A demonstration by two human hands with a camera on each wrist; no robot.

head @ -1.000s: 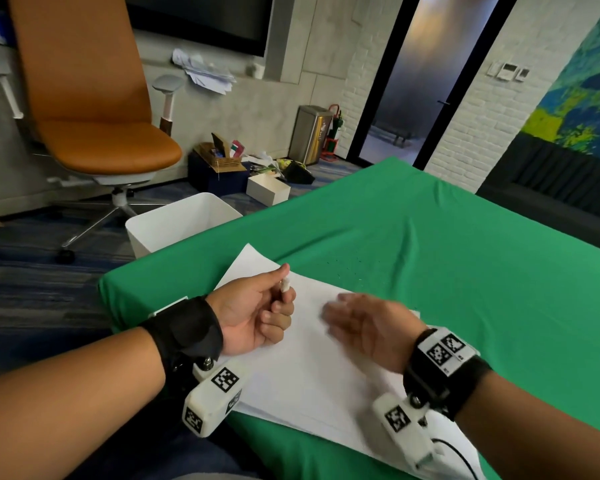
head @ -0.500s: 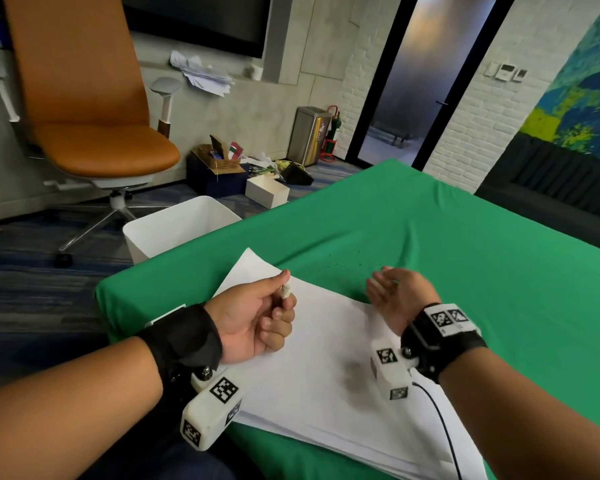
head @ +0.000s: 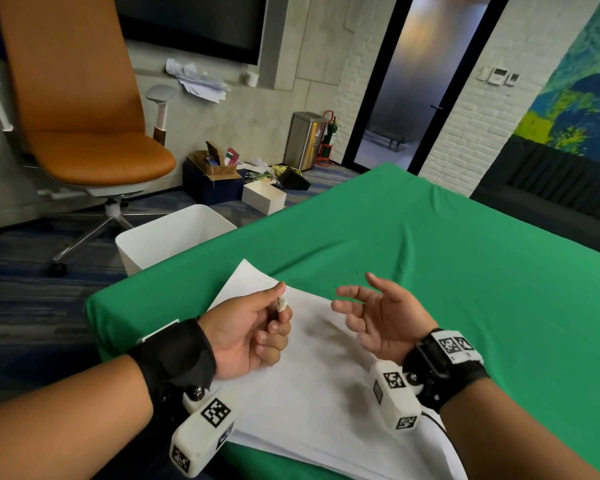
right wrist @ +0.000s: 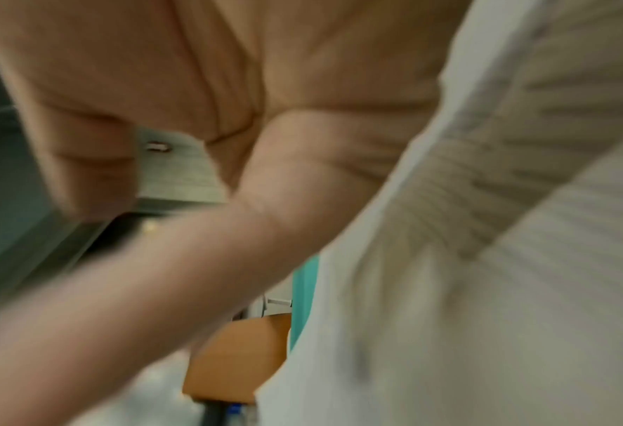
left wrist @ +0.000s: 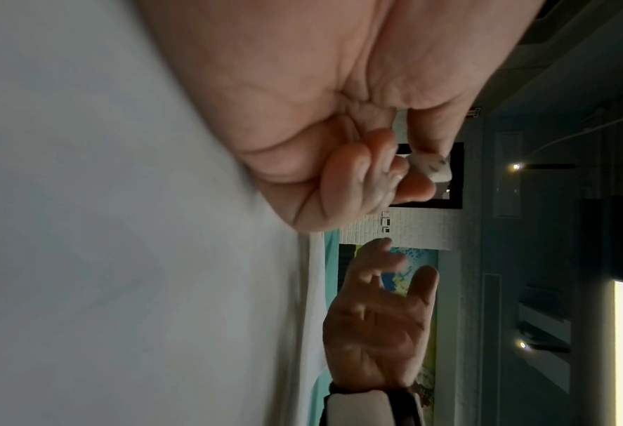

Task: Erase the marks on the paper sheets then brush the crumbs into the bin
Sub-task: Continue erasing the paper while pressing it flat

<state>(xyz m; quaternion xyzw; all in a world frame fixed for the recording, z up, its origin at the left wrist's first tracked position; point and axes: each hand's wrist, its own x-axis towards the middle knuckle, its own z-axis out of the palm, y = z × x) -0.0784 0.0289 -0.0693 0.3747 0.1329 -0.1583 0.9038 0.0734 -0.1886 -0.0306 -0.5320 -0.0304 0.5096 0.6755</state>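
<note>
On the green table [head: 465, 271] we count one stack of white paper sheets [head: 309, 393] at the near left corner; the number of sheets cannot be told, though several edges show at its near side. The top sheet looks blank, with only faint grey smudges near its middle. We count one eraser [head: 282, 303], small and white with dark marks on its tip, pinched between thumb and forefinger of our left hand [head: 250, 330], which rests on the left part of the stack with the other fingers curled in. In the left wrist view the eraser [left wrist: 432, 170] juts from that same pinch. Our right hand [head: 381, 317] hovers above the far edge of the stack, palm turned leftward, fingers spread and relaxed, holding nothing. The right wrist view is blurred. One scatter of fine dark crumbs [head: 340, 273] lies on the cloth just beyond the stack's far edge, too fine to count. We count one white bin [head: 174, 237] on the floor, against the table's left edge. Also on the floor: one orange chair [head: 84, 116], one steel can [head: 305, 140].
</note>
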